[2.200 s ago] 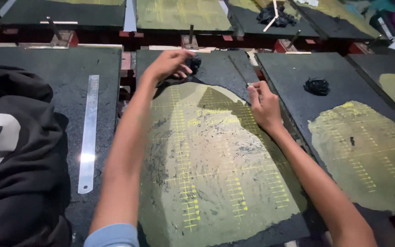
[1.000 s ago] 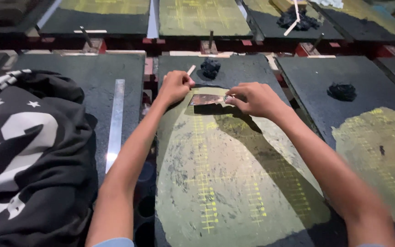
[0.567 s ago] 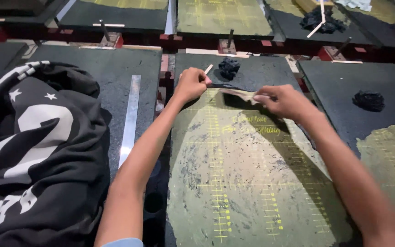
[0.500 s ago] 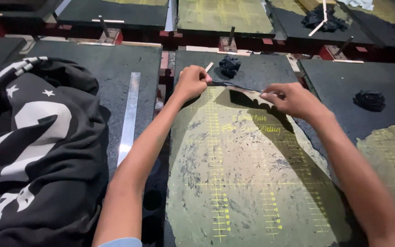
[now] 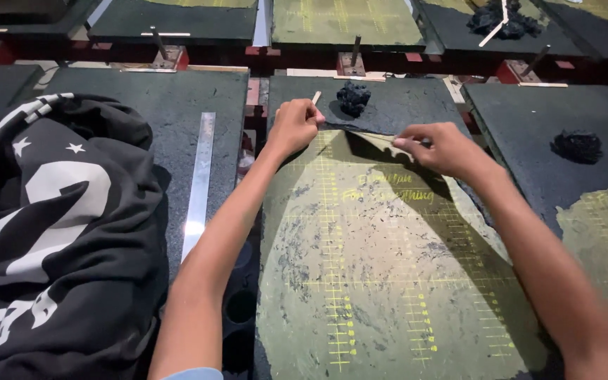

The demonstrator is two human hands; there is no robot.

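Observation:
A worn green covering sheet (image 5: 381, 267) with a yellow grid lies on the dark pallet board (image 5: 395, 105) in front of me. Its far edge is lifted off the board. My left hand (image 5: 294, 125) pinches that edge at the left, with a small white stick poking out above the fingers. My right hand (image 5: 439, 148) pinches the same edge further right, pulling it up and toward me. A black wad (image 5: 353, 98) sits on the bare board just beyond the lifted edge.
A black garment (image 5: 43, 232) with white print lies heaped on the left board, beside a long metal ruler (image 5: 198, 184). The right board (image 5: 564, 162) carries another black wad (image 5: 577, 146) and a partly peeled green sheet. More boards stand in a far row.
Both hands went from pressing on the sheet to gripping its far edge. The edge has come up off the board and the hands have drawn further apart along it.

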